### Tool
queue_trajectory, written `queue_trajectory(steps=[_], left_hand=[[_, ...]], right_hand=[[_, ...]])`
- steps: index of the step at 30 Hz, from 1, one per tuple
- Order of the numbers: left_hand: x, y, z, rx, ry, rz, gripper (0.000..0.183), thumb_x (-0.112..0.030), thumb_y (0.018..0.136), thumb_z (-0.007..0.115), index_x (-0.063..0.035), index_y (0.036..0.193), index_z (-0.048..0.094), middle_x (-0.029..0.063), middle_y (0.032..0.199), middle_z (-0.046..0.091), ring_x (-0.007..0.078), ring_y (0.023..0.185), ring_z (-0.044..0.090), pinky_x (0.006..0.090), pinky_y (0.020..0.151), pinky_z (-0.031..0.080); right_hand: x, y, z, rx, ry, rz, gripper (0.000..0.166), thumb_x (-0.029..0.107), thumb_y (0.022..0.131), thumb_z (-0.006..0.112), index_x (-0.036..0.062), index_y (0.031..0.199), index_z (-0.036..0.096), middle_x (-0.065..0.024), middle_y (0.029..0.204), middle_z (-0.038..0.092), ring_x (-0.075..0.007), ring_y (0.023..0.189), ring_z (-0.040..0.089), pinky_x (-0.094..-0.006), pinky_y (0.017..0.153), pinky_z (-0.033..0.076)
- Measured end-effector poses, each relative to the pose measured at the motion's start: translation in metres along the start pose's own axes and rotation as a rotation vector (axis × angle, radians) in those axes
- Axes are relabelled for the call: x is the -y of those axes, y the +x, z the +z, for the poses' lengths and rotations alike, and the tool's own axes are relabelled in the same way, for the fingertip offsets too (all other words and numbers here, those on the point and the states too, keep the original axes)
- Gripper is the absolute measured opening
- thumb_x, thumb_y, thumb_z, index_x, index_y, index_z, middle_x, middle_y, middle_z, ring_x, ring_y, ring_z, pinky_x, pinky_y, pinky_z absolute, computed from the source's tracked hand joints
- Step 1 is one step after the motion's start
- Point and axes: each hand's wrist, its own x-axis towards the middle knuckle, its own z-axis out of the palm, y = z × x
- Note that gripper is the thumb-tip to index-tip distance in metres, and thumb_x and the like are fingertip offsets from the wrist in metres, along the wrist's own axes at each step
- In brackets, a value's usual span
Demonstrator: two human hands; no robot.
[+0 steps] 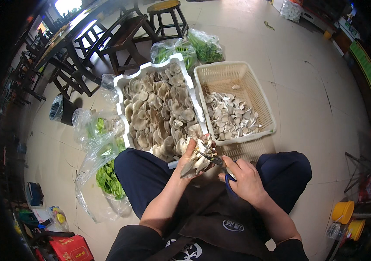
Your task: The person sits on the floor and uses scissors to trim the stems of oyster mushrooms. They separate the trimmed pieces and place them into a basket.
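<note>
My left hand grips a cluster of oyster mushrooms, its pale stems turned up toward me. In my right hand is a pair of scissors with blue handles, its blades against the stem base of the cluster. Just beyond my knees stands a white foam box heaped with grey-brown oyster mushrooms. To its right sits a cream plastic basket, with smaller loose mushroom pieces gathered in its near part. Fingers hide part of the cluster.
Plastic bags of green vegetables lie behind the foam box. Leafy greens in clear bags spread left of my knee, near a dark bin. Wooden stools and a table stand at far left. Yellow tubs are at right.
</note>
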Motion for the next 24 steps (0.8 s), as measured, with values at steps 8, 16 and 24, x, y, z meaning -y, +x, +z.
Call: queue_trajectory(steps=[8,16,24], left_hand=[[0.016,-0.018,-0.02,-0.022,-0.033,-0.159,0.056,-0.047,0.092,0.05,-0.0118,0.135,0.043,0.0138,0.122,0.055,0.0322,0.1,0.06,0.0501,0.08,0.051],[0.021,-0.025,-0.012,-0.036,0.086,-0.263,0.064,-0.04,0.088,0.059,-0.0037,0.137,0.038,0.0127,0.121,0.056,0.0276,0.1,0.063,0.0492,0.075,0.056],[-0.006,-0.032,-0.021,-0.036,0.347,-0.001,0.089,-0.052,0.077,0.067,0.0019,0.138,0.033,0.0169,0.127,0.05,0.0309,0.114,0.053,0.0465,0.097,0.045]], right_hand=[[-0.013,-0.038,0.003,-0.059,-0.162,-0.114,0.038,0.021,0.079,0.068,0.003,0.111,0.061,-0.0078,0.066,0.048,-0.0242,0.058,0.055,-0.0356,0.055,0.046],[-0.026,-0.071,-0.009,-0.086,-0.293,-0.312,0.032,0.01,0.074,0.059,0.0056,0.105,0.067,-0.0021,0.062,0.041,-0.0159,0.055,0.047,-0.0272,0.051,0.039],[-0.048,-0.052,-0.019,0.269,-0.209,-0.279,0.027,0.027,0.073,0.069,0.0092,0.091,0.06,-0.0044,0.073,0.053,-0.0226,0.071,0.055,-0.0329,0.064,0.042]])
